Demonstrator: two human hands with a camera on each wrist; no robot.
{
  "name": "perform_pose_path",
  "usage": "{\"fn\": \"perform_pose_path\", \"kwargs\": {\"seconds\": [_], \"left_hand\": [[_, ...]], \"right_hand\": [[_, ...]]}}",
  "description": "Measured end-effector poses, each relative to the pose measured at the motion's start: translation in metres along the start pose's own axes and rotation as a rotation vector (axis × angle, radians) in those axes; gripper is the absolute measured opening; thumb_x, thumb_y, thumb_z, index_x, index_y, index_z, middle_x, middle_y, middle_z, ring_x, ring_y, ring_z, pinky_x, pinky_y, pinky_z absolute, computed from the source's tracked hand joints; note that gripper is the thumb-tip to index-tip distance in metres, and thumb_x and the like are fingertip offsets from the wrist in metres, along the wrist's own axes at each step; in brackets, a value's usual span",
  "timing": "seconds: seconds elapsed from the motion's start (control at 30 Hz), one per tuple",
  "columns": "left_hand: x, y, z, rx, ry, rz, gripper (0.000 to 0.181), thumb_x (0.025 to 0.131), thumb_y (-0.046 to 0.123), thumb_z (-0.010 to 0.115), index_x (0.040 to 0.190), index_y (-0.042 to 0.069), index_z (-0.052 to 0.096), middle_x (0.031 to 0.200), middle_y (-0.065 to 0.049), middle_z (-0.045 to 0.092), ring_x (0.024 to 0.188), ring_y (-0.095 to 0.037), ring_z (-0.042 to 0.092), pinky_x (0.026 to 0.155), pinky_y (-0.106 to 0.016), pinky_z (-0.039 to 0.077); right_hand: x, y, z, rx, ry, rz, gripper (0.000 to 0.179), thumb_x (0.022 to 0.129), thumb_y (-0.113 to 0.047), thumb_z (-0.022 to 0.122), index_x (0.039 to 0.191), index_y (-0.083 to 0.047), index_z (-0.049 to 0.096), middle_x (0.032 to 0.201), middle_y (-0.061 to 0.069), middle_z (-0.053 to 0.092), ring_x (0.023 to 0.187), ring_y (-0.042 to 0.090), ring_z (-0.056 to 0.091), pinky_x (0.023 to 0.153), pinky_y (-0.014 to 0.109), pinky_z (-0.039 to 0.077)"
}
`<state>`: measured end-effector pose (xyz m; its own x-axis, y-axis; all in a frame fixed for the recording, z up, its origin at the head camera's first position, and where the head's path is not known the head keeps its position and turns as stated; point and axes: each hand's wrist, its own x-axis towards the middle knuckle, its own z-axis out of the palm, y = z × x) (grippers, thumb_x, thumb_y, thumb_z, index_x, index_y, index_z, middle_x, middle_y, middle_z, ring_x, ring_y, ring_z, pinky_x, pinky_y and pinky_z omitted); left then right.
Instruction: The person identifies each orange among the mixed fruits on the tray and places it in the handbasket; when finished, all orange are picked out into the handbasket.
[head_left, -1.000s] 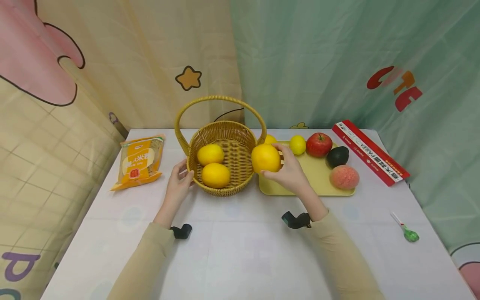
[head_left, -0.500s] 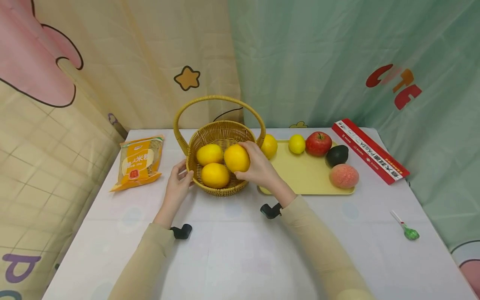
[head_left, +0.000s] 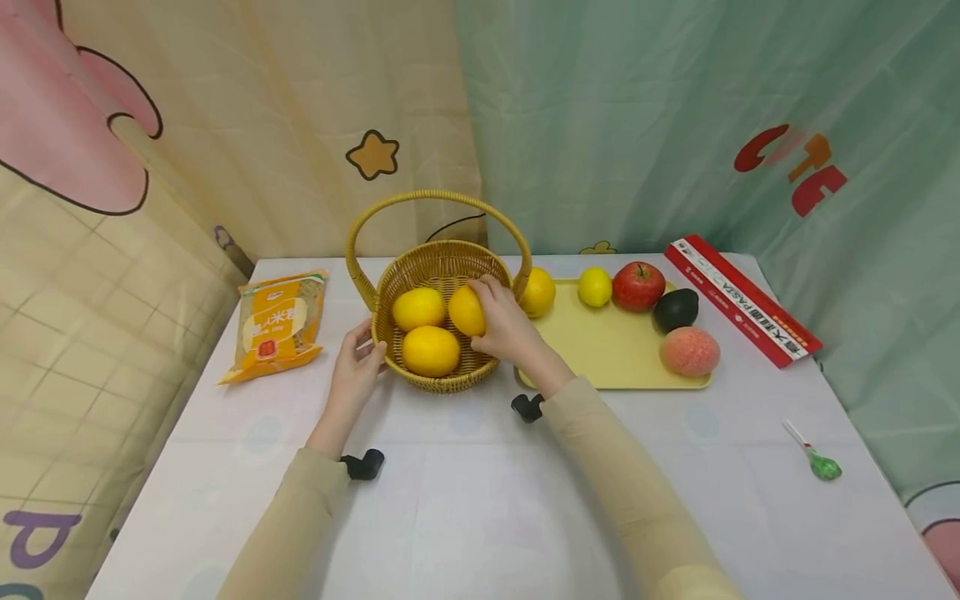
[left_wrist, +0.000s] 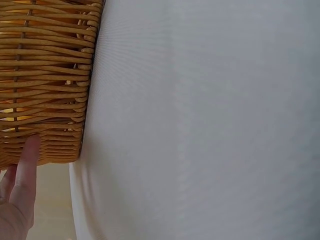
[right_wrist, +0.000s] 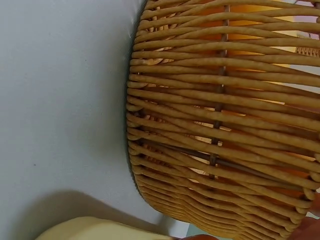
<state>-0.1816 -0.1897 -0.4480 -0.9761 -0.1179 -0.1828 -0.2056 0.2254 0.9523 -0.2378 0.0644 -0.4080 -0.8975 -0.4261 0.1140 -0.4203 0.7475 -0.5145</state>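
Note:
A woven wicker basket [head_left: 385, 354] with a tall arched handle stands on the table. My left hand [head_left: 356, 372] grips its left rim, thumb over the edge; in the left wrist view a finger [left_wrist: 28, 165] of it lies along the weave. Inside the basket, my right hand [head_left: 506, 327] holds a round yellow-orange fruit [head_left: 467, 312], partly hidden behind the fingers. Two similar fruits, a rear one [head_left: 418, 309] and a front one [head_left: 431, 351], rest on the basket's left side. The right wrist view shows mostly the basket's outer wall [right_wrist: 220, 115].
Right of the basket is a yellow tray [head_left: 600, 358] with another yellow-orange fruit [head_left: 538, 293], a small lemon-yellow fruit [head_left: 595, 287], a red apple [head_left: 638, 287], a dark avocado [head_left: 676, 311] and a pink fruit [head_left: 690, 352]. Around lie a pasta box [head_left: 742, 300], a lollipop [head_left: 823, 465] and a grain bag [head_left: 277, 325].
My right hand has carried the yellow-orange fruit leftward from over the tray's left edge, past the basket's right rim, and down inside. The left hand has stayed on the rim.

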Motion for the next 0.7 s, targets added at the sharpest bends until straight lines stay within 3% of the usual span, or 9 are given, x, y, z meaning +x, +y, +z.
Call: {"fn": "perform_pose_path", "kwargs": {"seconds": [0.47, 0.7], "left_hand": [[-0.003, 0.002, 0.002, 0.000, 0.013, -0.008, 0.057, 0.104, 0.019, 0.048, 0.156, 0.016, 0.024, 0.156, -0.012, 0.034, 0.136, -0.028, 0.042, 0.106, -0.046, 0.050], [-0.002, 0.002, 0.002, 0.016, 0.008, -0.006, 0.057, 0.104, 0.020, 0.048, 0.156, 0.016, 0.024, 0.156, -0.012, 0.033, 0.137, -0.029, 0.042, 0.106, -0.045, 0.050]], "right_hand": [[0.011, 0.005, 0.011, -0.072, -0.104, 0.001, 0.081, 0.079, -0.002, 0.075, 0.149, -0.006, 0.036, 0.158, 0.019, 0.028, 0.139, 0.040, 0.037, 0.116, 0.049, 0.039], [0.010, 0.003, 0.011, -0.127, -0.137, 0.006, 0.079, 0.082, 0.001, 0.071, 0.151, -0.010, 0.034, 0.159, 0.015, 0.030, 0.142, 0.039, 0.034, 0.121, 0.051, 0.031]]}}
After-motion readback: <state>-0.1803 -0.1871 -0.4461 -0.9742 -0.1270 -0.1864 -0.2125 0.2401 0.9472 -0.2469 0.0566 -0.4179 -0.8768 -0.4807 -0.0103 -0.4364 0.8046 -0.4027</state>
